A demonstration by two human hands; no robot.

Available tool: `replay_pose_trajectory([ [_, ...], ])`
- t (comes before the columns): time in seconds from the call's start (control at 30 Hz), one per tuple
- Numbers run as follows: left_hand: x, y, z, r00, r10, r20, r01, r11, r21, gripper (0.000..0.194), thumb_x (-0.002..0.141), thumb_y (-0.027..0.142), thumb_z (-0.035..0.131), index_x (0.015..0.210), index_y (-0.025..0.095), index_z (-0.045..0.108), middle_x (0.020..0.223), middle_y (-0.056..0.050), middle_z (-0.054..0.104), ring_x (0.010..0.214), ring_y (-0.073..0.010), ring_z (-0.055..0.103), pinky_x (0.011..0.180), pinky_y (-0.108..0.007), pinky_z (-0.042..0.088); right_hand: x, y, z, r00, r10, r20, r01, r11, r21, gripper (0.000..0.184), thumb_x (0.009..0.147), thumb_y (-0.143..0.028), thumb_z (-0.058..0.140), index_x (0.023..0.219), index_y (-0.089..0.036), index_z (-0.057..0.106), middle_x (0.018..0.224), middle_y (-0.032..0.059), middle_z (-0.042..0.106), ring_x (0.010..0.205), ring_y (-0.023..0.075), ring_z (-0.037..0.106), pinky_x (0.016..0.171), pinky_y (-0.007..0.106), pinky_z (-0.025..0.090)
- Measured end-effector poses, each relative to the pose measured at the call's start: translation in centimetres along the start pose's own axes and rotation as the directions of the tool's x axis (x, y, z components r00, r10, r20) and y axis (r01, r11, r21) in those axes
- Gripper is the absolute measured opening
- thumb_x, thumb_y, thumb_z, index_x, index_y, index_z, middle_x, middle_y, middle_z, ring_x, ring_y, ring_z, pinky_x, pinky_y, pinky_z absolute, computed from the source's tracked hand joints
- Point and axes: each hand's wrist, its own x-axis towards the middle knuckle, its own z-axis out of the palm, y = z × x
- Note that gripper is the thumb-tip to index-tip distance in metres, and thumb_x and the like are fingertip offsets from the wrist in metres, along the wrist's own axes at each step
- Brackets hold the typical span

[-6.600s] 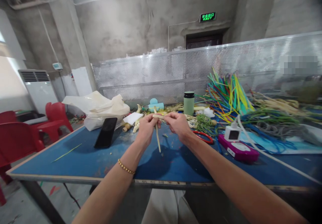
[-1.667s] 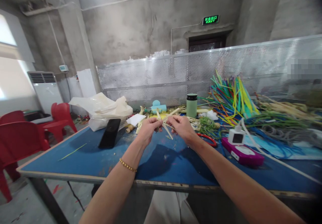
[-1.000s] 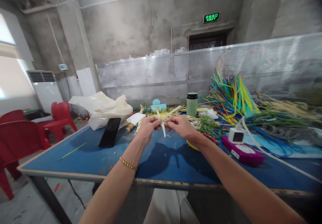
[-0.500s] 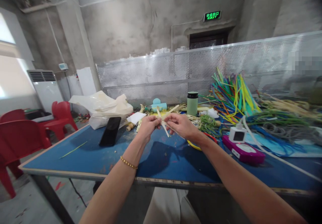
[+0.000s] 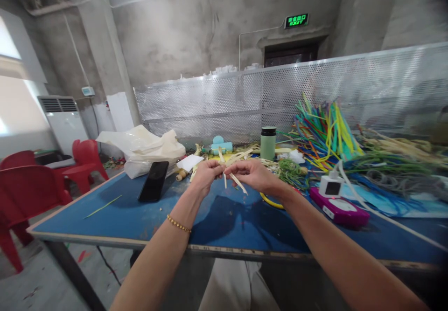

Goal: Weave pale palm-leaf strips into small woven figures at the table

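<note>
Both my hands meet above the blue table (image 5: 133,224), pinching pale flat strips (image 5: 239,183) that look like straw or palm leaf. My left hand (image 5: 209,175) is closed on them where they cross, with one strip end standing up above the fingertips and another hanging below. Close beside it, my right hand (image 5: 255,175) pinches the strips between thumb and fingers. One end slants down to the right under that hand. The exact crossing is partly hidden by my fingertips.
A black phone (image 5: 153,181) and a white plastic bag (image 5: 149,148) lie to the left. Behind my hands stands a green lidded jar (image 5: 268,144). To the right are a purple box (image 5: 338,210) with a white cable, green cords (image 5: 291,173) and a bundle of coloured strips (image 5: 332,131).
The strip that pointed up to the right is now folded down, its end slanting low to the right. My hands stay in nearly the same place.
</note>
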Motion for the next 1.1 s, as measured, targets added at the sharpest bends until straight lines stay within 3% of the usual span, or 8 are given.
replay_pose_trajectory([
  [0.13,0.2,-0.2,-0.2,1.0,0.012,-0.017,-0.011,1.0,0.026,0.022,0.058,0.031,0.073,0.058,0.013,0.06,0.05,0.0,0.054,0.047,-0.0078,0.042,0.05,-0.023,0.028,0.0,0.0,0.1,0.997,-0.023,-0.067,0.019,0.998,-0.059,0.019,0.075,-0.031,0.066,0.085,-0.016,0.074,0.065,0.0028,0.068,0.056,0.0133,0.062,0.051,0.023,0.047],
  [0.4,0.2,-0.2,-0.5,0.999,0.035,-0.024,-0.033,0.995,0.097,0.023,0.06,0.032,0.072,0.057,0.013,0.059,0.049,0.002,0.051,0.048,-0.008,0.042,0.051,-0.024,0.029,0.0,0.1,-0.3,0.963,-0.243,-0.112,0.193,0.92,-0.341,0.016,0.08,-0.031,0.064,0.087,-0.021,0.075,0.067,0.0005,0.07,0.047,0.0114,0.06,0.049,0.022,0.046],
  [0.67,0.2,-0.1,-0.4,0.999,0.026,-0.027,-0.023,0.993,0.116,0.024,0.06,0.033,0.072,0.057,0.013,0.059,0.049,0.002,0.051,0.047,-0.0076,0.042,0.051,-0.024,0.028,-0.1,0.4,-0.3,0.954,-0.212,-0.212,0.116,0.912,-0.393,0.016,0.082,-0.034,0.062,0.081,-0.02,0.069,0.063,-0.0005,0.067,0.043,0.0118,0.059,0.049,0.024,0.045],
  [0.8,0.1,0.0,-0.3,0.999,0.027,-0.029,-0.023,0.989,0.149,0.023,0.061,0.032,0.071,0.055,0.013,0.058,0.047,0.002,0.05,0.046,-0.0074,0.04,0.05,-0.024,0.027,-0.1,0.6,0.1,0.947,-0.281,-0.158,0.169,0.85,-0.499,0.021,0.085,-0.035,0.059,0.073,-0.019,0.065,0.062,-0.0005,0.065,0.044,0.0102,0.055,0.052,0.024,0.042],
  [1.0,-0.1,0.1,0.0,0.999,0.029,-0.019,-0.025,0.984,0.177,0.02,0.06,0.03,0.069,0.054,0.013,0.059,0.046,0.002,0.049,0.047,-0.0077,0.04,0.051,-0.024,0.027,0.1,0.3,0.6,0.872,-0.469,-0.139,0.319,0.761,-0.565,0.018,0.085,-0.033,0.06,0.075,-0.018,0.063,0.07,0.0023,0.06,0.062,0.0133,0.055,0.059,0.025,0.042],
  [1.1,-0.2,0.2,0.1,1.0,0.013,-0.005,-0.012,0.989,0.147,0.022,0.059,0.031,0.07,0.053,0.014,0.058,0.047,0.002,0.049,0.047,-0.0076,0.041,0.05,-0.024,0.027,0.1,0.0,0.9,0.897,-0.4,-0.186,0.274,0.836,-0.475,0.024,0.082,-0.039,0.063,0.071,-0.018,0.059,0.07,0.0028,0.058,0.058,0.0128,0.054,0.054,0.025,0.044],
])
